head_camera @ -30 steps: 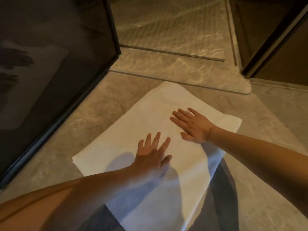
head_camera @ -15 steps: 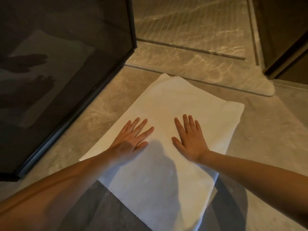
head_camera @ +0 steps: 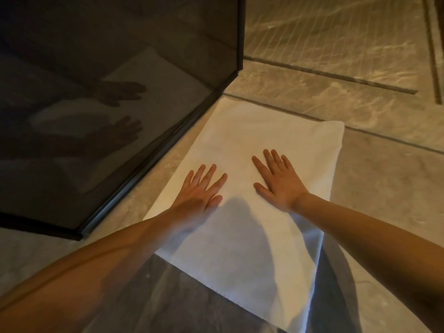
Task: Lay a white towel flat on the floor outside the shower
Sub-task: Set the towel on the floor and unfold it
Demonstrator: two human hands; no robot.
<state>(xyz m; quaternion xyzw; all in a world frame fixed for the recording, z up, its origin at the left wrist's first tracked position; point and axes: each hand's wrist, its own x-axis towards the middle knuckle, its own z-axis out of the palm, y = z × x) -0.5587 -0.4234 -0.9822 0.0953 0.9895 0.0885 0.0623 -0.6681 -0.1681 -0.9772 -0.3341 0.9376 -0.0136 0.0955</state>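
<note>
A white towel (head_camera: pixel 259 140) lies spread flat on the stone floor, its far end reaching the shower threshold. My left hand (head_camera: pixel 203 191) presses palm-down on the towel's left half, fingers straight and spread. My right hand (head_camera: pixel 280 182) presses palm-down on the right half, fingers straight too. Both hands lie side by side near the towel's middle. My shadow darkens the near part of the towel.
A dark glass shower panel (head_camera: pixel 120 104) with a black bottom rail (head_camera: pixel 153 169) runs along the towel's left side. The grooved shower floor (head_camera: pixel 336 32) lies beyond a raised stone threshold (head_camera: pixel 324 92). Bare stone floor (head_camera: pixel 384 176) extends to the right.
My left hand slid forward and left, my right hand turned to point forward, so both now lie side by side. The view shifted, moving the towel closer to the glass panel.
</note>
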